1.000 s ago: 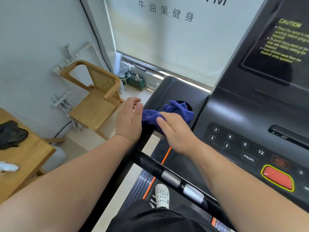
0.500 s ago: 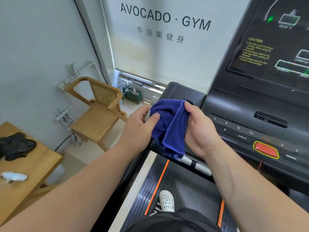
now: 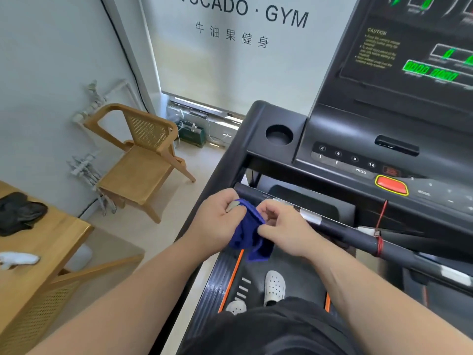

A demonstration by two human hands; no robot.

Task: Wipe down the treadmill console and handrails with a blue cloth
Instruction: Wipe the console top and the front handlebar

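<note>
A blue cloth [image 3: 247, 230] hangs bunched between both my hands, just in front of the left end of the black handrail bar [image 3: 340, 226]. My left hand [image 3: 217, 221] grips the cloth's upper left part. My right hand [image 3: 281, 224] pinches its right edge with curled fingers. The treadmill console [image 3: 384, 139] rises at the right, with a lit green display, number buttons and a red stop button [image 3: 391, 185]. A round cup holder [image 3: 279, 134] sits at the console's left corner, uncovered.
A wooden chair [image 3: 138, 160] stands by the left wall. A wooden table [image 3: 38, 254] with a black item and a white item is at the lower left. A red safety cord [image 3: 380, 226] hangs onto the handrail. My white shoes [image 3: 273, 286] stand on the belt.
Both hands lifted the cloth off the cup holder corner, spread it, then lowered it to the handrail's left end and bunched it. The view has tilted up, showing more of the console.
</note>
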